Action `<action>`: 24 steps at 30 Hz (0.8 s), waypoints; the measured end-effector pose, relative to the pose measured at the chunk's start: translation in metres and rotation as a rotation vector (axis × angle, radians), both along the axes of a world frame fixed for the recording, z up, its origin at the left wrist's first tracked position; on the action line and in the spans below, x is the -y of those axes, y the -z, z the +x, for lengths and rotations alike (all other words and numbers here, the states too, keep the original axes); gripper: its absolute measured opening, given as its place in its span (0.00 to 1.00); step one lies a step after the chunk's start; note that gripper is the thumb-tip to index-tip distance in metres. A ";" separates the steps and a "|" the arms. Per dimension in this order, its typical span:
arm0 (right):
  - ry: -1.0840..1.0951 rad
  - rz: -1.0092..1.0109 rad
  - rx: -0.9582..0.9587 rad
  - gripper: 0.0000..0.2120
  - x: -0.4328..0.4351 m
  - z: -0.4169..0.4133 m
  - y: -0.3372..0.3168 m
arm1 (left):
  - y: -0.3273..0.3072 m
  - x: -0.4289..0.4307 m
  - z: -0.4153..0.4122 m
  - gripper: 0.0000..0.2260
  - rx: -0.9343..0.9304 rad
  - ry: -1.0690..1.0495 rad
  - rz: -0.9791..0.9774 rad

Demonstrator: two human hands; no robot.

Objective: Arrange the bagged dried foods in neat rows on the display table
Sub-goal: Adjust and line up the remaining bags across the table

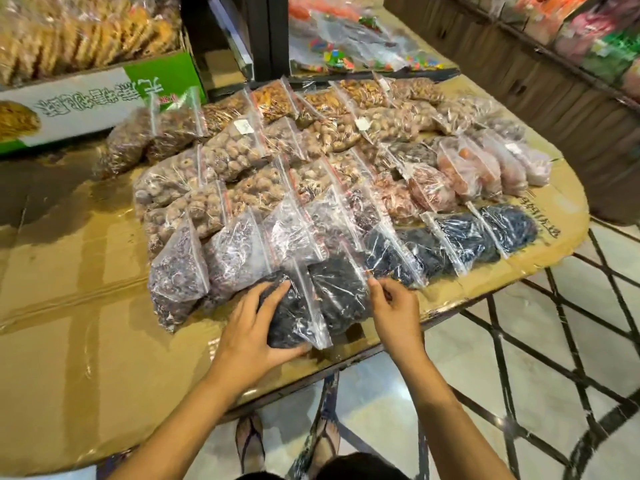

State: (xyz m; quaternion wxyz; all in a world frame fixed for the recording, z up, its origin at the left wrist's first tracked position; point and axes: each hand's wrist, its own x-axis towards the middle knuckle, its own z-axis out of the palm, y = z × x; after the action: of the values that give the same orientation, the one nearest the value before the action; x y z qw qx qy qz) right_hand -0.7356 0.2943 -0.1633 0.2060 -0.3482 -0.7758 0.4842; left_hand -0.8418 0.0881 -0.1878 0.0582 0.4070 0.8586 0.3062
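Observation:
Several clear zip bags of dried foods lie in slanted rows on the cardboard-covered display table (86,341). The near row holds dark dried fruit; brown round fruit and nuts fill the rows behind. My left hand (258,327) grips the nearest dark bag (294,317) at the front edge, thumb under it and fingers over its left side. My right hand (393,306) pinches the edge of the neighbouring dark bag (341,292) at its right side. Purple-grey bags (180,271) lie to the left of them.
A green and white carton (93,102) full of biscuits stands at the back left. A black post (266,36) rises behind the bags. Candy bags (349,46) and a cardboard-fronted stall (519,64) fill the back right. The table's rounded edge (485,292) drops to tiled floor.

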 end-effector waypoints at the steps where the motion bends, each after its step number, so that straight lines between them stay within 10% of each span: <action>1: -0.032 -0.016 0.013 0.18 -0.003 0.001 0.000 | 0.002 0.001 -0.001 0.43 -0.009 0.004 -0.020; 14: -0.003 -0.060 -0.030 0.07 -0.005 0.003 -0.020 | -0.022 0.027 0.025 0.47 -0.089 -0.175 0.067; 24: -0.150 0.154 0.095 0.22 -0.004 -0.072 -0.056 | -0.063 0.057 -0.113 0.40 0.071 -0.509 0.224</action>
State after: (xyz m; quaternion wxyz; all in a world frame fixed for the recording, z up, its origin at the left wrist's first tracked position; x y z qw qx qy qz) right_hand -0.8073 0.2980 -0.1076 0.1586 -0.2949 -0.8434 0.4201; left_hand -0.9543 0.0308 -0.1243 -0.0357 0.1710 0.8915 0.4179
